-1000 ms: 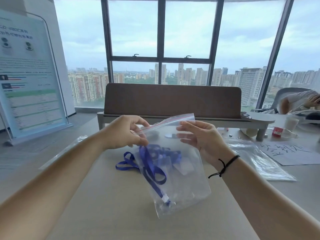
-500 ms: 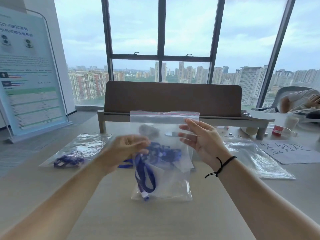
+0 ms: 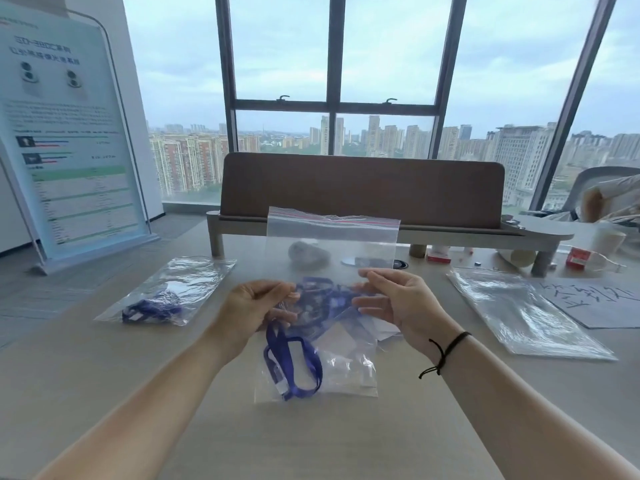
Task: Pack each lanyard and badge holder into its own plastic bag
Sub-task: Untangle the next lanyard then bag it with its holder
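A pale wood-grain counter (image 3: 346, 441) carries everything. A stack of empty clear plastic bags (image 3: 526, 317) is laid near the right edge, likely as supply. A filled clear bag with a blue lanyard inside (image 3: 162, 299) is set toward the left edge, apparently as finished work. At the counter's middle, a clear zip-top plastic bag with a red seal strip (image 3: 332, 237) is held upright, bottom resting on the counter, mouth up, probably so the contents settle downward. Inside it a blue fabric lanyard (image 3: 294, 358) is seen bunched, one loop hanging low; a clear badge holder (image 3: 349, 368) seems to lie beside it, outline hard to tell. The left hand (image 3: 256, 310) is pinched on the bag's left side at mid-height, fingers (image 3: 284, 292) closed on plastic and lanyard. The right hand (image 3: 394, 303) is curled against the right side, fingers touching the plastic loosely. The seal appears not yet pressed shut.
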